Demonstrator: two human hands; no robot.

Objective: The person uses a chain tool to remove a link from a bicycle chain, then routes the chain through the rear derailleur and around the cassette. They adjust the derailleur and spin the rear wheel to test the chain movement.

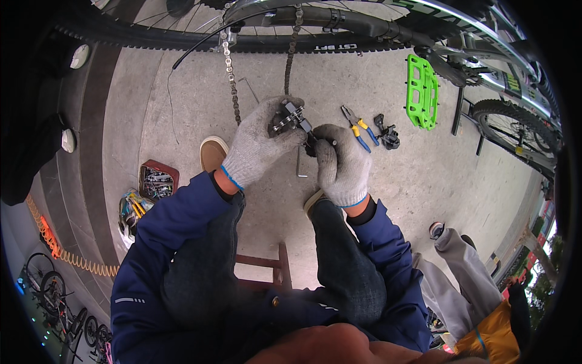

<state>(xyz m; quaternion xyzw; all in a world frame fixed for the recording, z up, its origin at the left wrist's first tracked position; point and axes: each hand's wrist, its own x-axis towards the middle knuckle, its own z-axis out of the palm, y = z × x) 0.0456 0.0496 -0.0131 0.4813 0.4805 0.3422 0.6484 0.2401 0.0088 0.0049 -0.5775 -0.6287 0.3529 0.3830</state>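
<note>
Both my hands wear grey knit gloves with blue cuffs. My left hand (257, 142) is closed round the body of a black chain tool (295, 115), with a short piece of silver chain lying across it. My right hand (347, 162) grips the tool's handle end, its fingers curled and partly hiding it. Two strands of the bicycle chain hang from the bike above: a shiny left strand (229, 70) and a darker right strand (290, 60). Both run down toward my left hand. An L-shaped hex key (299, 165) shows on the floor between my hands.
Yellow-and-blue pliers (360, 128) and a black derailleur (388, 133) lie right of my hands. The bike's green pedal (421, 92) juts out beyond them. A red toolbox (175, 174) and a bag of tools (133, 209) stand left. A person in grey trousers (467, 273) is at lower right.
</note>
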